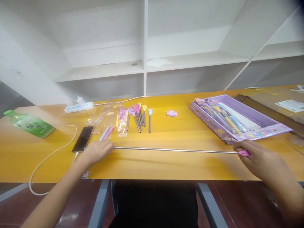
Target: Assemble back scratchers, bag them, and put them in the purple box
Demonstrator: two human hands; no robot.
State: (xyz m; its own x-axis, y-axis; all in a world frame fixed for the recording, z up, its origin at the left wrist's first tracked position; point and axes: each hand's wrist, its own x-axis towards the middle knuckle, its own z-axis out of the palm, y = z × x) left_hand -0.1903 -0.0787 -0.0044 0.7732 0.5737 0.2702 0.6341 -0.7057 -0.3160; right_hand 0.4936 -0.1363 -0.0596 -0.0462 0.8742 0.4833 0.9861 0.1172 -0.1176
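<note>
A long thin telescopic metal rod (pixel 175 150) stretches across the front of the yellow table (pixel 166 164), fully drawn out. My left hand (pixel 96 152) grips its left end. My right hand (pixel 261 161) pinches the pink tip (pixel 244 153) at its right end. Behind the rod lie several collapsed little rake-headed rods (pixel 139 117) with pink, yellow, purple and blue heads, and a few loose coloured handles (pixel 106 133).
A black phone (pixel 83 138) on a white cable lies by my left hand, with clear plastic bags (pixel 102 117), a power strip (pixel 78 107) and a green bottle (pixel 29 123) behind. A purple gift box (pixel 237 118) and cardboard (pixel 273 104) sit right. A small pink eraser (pixel 171 113) lies mid-table.
</note>
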